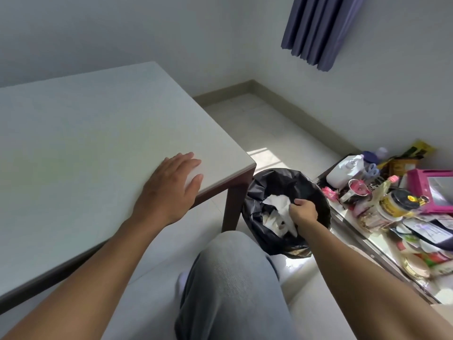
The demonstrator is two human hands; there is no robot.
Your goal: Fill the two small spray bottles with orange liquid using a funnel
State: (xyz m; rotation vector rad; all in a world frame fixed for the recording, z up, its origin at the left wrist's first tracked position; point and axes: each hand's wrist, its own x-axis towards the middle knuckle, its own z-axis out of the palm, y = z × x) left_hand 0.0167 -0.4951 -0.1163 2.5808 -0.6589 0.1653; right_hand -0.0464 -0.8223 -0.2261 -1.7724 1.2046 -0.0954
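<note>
Neither small spray bottle nor any funnel can be picked out; at a guess they sit in the cluttered floor tray (353,229) on the right. Nearest it, the right hand (304,212) pinches a crumpled white tissue (277,204) over the black-lined bin (259,192). The left hand (171,187) lies flat, fingers straight, near the pale tabletop (73,143) corner.

Soft, dim daylight sits over the desk (85,143), flat and grey, with no hard shadow under the left grip (171,185). It's brighter down on the floor (245,119): one sun patch just past the desk's far right corner, another by the bin (259,192), blown white. Glare comes off the shiny shelf (353,235) at right. The bin's inside goes near black. The wide lens bows the desk edges and tilts the curtain (316,30). Everything's slightly smeared, fine detail soft.
</note>
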